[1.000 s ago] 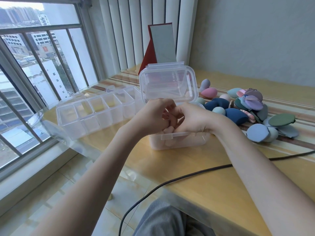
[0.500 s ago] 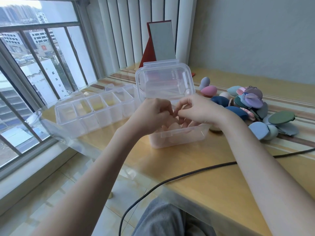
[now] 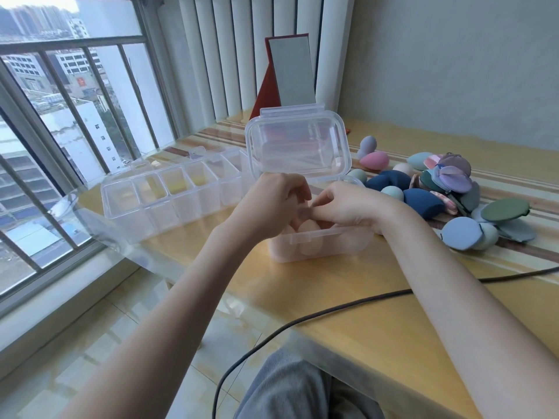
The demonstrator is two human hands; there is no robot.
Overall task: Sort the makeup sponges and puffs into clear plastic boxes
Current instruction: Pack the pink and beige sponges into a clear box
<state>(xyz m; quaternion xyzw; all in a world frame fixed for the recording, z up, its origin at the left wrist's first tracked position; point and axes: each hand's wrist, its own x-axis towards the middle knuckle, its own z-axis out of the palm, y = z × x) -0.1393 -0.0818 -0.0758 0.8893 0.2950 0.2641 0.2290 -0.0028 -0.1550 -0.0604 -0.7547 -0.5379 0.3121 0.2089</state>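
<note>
Hands packing pale sponges into the open clear box on the worktop (image 3: 348, 300).

The divided organiser (image 3: 169, 198) sits left; the loose sponges and puffs (image 3: 447, 192) lie heaped right. Over the clear box (image 3: 320, 243), left hand (image 3: 272, 204) and right hand (image 3: 348, 204) pinch together above peach sponges (image 3: 308, 234); what they hold is unclear. Overfilling could stop the upright lid (image 3: 298, 146) closing. No readable writing.

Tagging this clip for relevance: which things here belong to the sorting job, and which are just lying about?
Part of the job: open clear box, divided box, pile of sponges and puffs, left hand, right hand.

Lying about: standing mirror, black cable.
</note>
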